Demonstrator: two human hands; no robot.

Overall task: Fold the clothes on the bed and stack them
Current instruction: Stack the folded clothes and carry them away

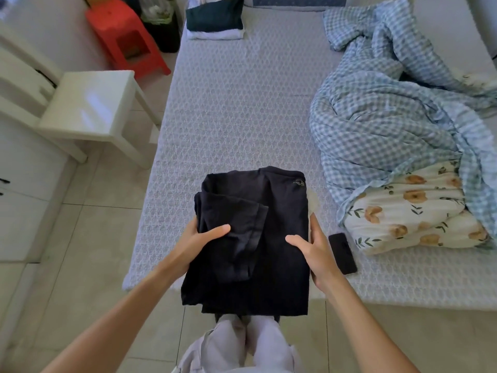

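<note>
Both hands, left hand [200, 242] and right hand [313, 251], grip the dark garment [279, 211] between them, its long axis running away toward the far stack [215, 21].

No text, number or brand is showing clearly enough to read. The dark folded garment [252, 238] is carrying a small pale emblem near its far right corner, but the mark is too small and blurred to make out.
</note>
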